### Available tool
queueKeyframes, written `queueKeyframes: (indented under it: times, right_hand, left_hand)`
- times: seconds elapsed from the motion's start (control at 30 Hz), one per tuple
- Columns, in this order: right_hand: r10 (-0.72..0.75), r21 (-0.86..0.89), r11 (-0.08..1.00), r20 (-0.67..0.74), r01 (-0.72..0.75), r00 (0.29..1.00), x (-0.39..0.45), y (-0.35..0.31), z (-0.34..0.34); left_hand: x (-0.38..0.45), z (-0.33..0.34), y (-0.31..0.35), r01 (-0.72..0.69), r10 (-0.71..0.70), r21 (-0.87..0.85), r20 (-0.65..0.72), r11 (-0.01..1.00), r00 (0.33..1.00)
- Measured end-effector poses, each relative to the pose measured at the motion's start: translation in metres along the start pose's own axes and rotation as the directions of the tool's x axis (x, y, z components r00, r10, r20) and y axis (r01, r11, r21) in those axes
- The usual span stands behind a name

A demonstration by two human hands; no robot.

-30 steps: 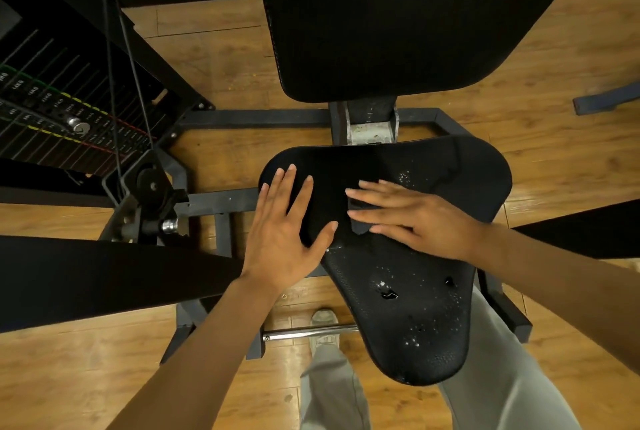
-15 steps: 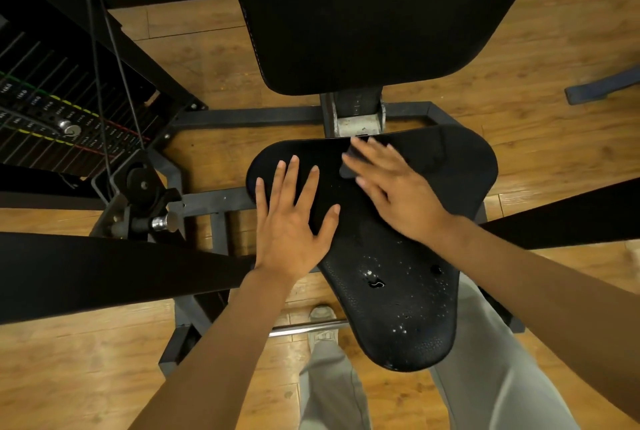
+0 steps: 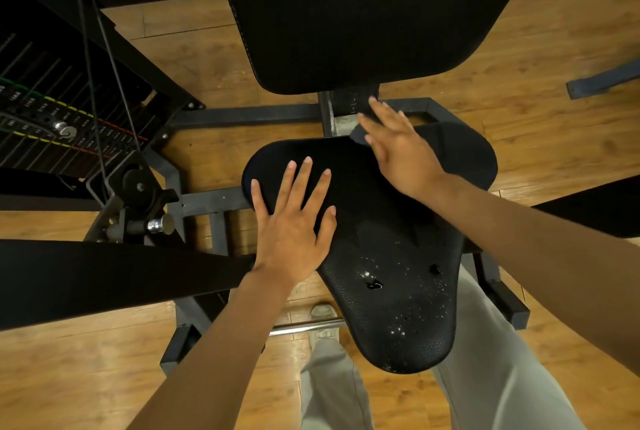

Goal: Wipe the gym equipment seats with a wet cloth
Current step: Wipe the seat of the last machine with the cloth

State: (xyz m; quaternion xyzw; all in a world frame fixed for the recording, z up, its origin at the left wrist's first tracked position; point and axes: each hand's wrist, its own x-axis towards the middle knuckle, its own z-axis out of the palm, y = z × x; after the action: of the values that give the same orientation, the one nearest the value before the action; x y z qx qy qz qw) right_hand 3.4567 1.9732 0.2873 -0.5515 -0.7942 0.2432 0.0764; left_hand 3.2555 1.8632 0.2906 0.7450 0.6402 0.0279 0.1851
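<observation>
The left hand (image 3: 291,232) is laid flat on the black seat (image 3: 391,284), fingers straight and spread, nothing held. Under the straight fingers of the right hand (image 3: 401,152), a dark cloth (image 3: 358,135) is pressed at the seat's far edge. Water drops are seen nearer than both hands.

The weight stack (image 3: 52,124) at nine o'clock carries small white numbers, apparently too blurred to read.
</observation>
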Motion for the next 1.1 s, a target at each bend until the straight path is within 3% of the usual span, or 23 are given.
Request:
queueKeyframes:
  times: [0.1, 0.3, 0.47, 0.57, 0.67, 0.77, 0.83, 1.1]
  right_hand:
    - [0.024, 0.016, 1.000, -0.018, -0.024, 1.000, 0.002, -0.001, 0.004]
    - [-0.264, 0.091, 0.963, 0.141, 0.253, 0.954, -0.080, -0.001, -0.004]
    - [-0.355, 0.114, 0.934, 0.213, 0.337, 0.911, -0.094, 0.006, -0.014]
    - [-0.260, 0.035, 0.966, 0.129, 0.257, 0.957, -0.072, 0.019, -0.009]
    - [0.019, 0.017, 1.000, -0.041, -0.018, 0.999, -0.038, 0.026, -0.012]
    - [0.278, 0.033, 0.960, -0.079, -0.277, 0.957, -0.018, 0.020, -0.012]
    - [0.295, -0.014, 0.955, -0.076, -0.297, 0.952, -0.027, 0.013, -0.008]
    - [0.105, -0.121, 0.986, -0.058, -0.111, 0.993, -0.117, 0.001, -0.012]
  left_hand:
    - [0.000, -0.001, 0.003, 0.033, -0.034, 0.017, 0.020, 0.999, 0.999]
    - [0.002, -0.006, 0.007, 0.056, -0.056, 0.001, 0.060, 0.998, 0.997]
    - [0.001, -0.006, 0.009, 0.043, -0.044, 0.014, 0.038, 0.999, 0.998]
    - [0.002, -0.006, 0.015, 0.061, -0.062, 0.034, 0.026, 0.998, 0.998]
    - [0.003, -0.006, 0.022, 0.092, -0.093, 0.039, 0.025, 0.995, 0.995]
    - [0.007, -0.007, 0.025, 0.104, -0.105, 0.015, 0.055, 0.994, 0.993]
    - [0.009, -0.007, 0.026, 0.095, -0.095, 0.008, 0.076, 0.995, 0.993]
    - [0.012, -0.006, 0.029, 0.055, -0.054, -0.034, 0.041, 0.998, 0.998]
